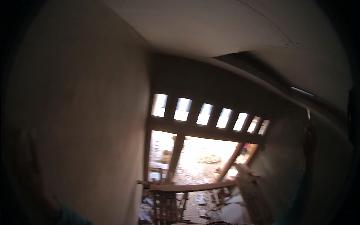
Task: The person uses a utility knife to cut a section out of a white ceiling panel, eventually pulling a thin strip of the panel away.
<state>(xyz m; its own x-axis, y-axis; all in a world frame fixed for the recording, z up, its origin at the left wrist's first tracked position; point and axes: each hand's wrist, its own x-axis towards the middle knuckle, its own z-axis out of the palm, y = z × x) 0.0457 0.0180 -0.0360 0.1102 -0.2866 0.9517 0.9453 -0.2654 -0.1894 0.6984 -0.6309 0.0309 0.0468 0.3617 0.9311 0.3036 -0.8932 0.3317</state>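
Left wall (pixel 90 108): the broadest surface, dim and plain; the left hand is in front of it, and contact cannot be told. A misjudged reach in this light could scrape the knuckles.
Ceiling (pixel 187 26): pale, stained toward the right, broken by a dark recess (pixel 255 63). If material there is loose, a knock might bring grit down on the upturned hands.
Far wall (pixel 187 73): in shadow, with seven small openings above a glaring doorway (pixel 208 159). The contrast could hide an edge from the person's eyes.
Ledge (pixel 275 89): runs slantwise below the recess; of the overhead parts, it is nearest to the right hand. Touching or apart cannot be told.
Plank (pixel 195 188): lies across the lower doorway, with slatted wood (pixel 165 206) beneath and clutter beyond; stepping forward while looking up could mean a trip.
Left hand (pixel 28 161): raised at the dark left rim, forearm rising from a teal sleeve (pixel 71 217); whether its fingers are spread or closed cannot be told.
Right hand (pixel 309 133): raised higher, nearly upright at the far right; its grip is too blurred to tell.
Pale sliver (pixel 308 113): at its top, a lit fingertip or something held; unclear which.
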